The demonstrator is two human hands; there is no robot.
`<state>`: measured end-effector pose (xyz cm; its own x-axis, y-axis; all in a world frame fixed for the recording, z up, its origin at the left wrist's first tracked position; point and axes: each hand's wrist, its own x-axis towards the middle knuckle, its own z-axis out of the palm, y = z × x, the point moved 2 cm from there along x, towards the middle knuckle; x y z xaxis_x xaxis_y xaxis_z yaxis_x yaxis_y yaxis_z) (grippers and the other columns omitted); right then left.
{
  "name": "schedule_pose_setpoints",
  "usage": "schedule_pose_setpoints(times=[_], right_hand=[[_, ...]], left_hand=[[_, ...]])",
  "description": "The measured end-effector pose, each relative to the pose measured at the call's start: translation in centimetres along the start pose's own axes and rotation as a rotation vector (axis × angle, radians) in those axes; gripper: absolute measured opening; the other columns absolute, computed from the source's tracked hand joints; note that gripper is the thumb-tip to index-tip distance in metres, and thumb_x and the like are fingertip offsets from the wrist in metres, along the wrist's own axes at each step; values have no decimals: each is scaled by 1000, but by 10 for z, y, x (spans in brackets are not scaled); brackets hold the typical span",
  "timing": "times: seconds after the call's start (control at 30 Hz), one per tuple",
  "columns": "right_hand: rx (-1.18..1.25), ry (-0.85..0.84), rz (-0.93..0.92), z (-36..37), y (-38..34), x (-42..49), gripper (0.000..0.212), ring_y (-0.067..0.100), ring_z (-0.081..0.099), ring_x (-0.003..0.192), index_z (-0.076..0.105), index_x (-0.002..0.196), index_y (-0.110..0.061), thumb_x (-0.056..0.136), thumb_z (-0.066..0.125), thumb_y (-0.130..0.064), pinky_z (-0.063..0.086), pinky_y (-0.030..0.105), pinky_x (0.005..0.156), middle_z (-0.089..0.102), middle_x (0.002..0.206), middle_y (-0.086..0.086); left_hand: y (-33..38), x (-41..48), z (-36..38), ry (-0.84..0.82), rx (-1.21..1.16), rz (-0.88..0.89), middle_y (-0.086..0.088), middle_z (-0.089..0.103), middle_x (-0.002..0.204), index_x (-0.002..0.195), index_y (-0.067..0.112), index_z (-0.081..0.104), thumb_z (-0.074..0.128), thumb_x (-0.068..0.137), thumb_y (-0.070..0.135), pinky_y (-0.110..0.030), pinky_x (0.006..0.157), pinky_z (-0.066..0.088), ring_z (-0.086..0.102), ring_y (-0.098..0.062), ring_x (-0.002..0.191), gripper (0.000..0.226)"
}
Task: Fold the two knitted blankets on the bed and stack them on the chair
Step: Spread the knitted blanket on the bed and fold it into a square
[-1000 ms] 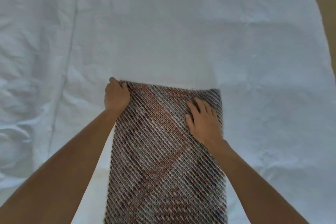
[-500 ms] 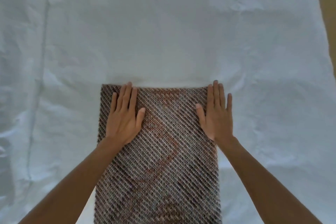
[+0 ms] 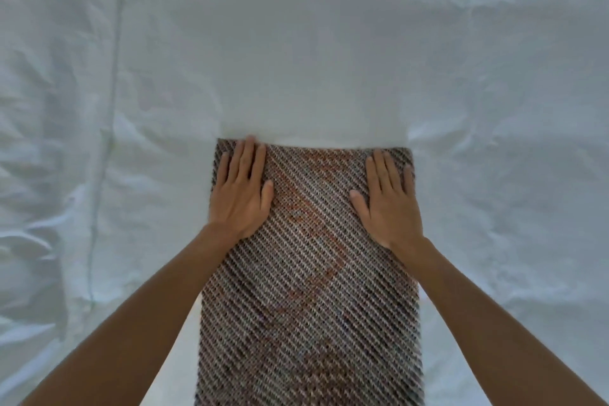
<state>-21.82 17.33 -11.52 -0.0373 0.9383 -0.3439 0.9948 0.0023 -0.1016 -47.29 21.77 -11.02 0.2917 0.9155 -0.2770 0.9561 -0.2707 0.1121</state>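
Knitted blanket (image 3: 309,290), both hands flat, no writing

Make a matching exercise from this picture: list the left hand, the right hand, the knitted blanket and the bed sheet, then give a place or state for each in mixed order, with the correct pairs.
Things:
1. left hand
2. right hand
3. knitted blanket
4. bed sheet

Places or states:
A. white and wrinkled, under everything
B. flat on the blanket's far left corner
C. a long folded strip with diagonal stripes
D. flat on the blanket's far right corner

Pairs: 1-B, 2-D, 3-C, 4-A
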Motion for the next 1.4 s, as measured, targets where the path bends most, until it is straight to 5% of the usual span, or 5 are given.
schedule_pose_setpoints(times=[0.23,0.5,0.77,1.1,1.4], right_hand=[[-39,-177,-103,-25,2,29,67,22,-5,145,-1,149,-10,95,27,-39,-7,45,116,-1,158,9],[-152,-233,-86,-78,-8,54,44,33,40,116,48,121,-8,79,58,-14,39,42,98,45,122,17],[-31,3,-178,-116,-11,-37,23,22,47,79,46,92,-12,77,62,-19,35,33,74,46,83,2],[11,-90,-110,-83,-35,-179,44,25,47,109,49,114,-16,73,66,-18,34,35,92,51,114,5],[48,-79,-101,-48,-52,-261,46,29,59,78,61,89,-11,46,77,-5,49,39,71,60,85,8]], left_hand=[[-8,36,-30,-164,104,84,-16,33,139,140,8,26,48,80,25,-45,117,6,24,-33,133,66],[-1,40,-66,-195,200,63,-16,43,117,109,6,51,65,74,13,-40,90,42,47,-31,106,39],[-3,-49,-99,-2,58,233,-10,52,101,102,7,49,63,75,7,-29,70,36,50,-24,88,31],[18,-183,-91,4,-16,215,-14,58,94,101,3,59,72,58,-2,-40,65,54,59,-32,81,46],[31,-270,-53,-97,9,245,-7,60,84,88,11,63,87,40,8,-31,61,54,60,-24,71,54]])
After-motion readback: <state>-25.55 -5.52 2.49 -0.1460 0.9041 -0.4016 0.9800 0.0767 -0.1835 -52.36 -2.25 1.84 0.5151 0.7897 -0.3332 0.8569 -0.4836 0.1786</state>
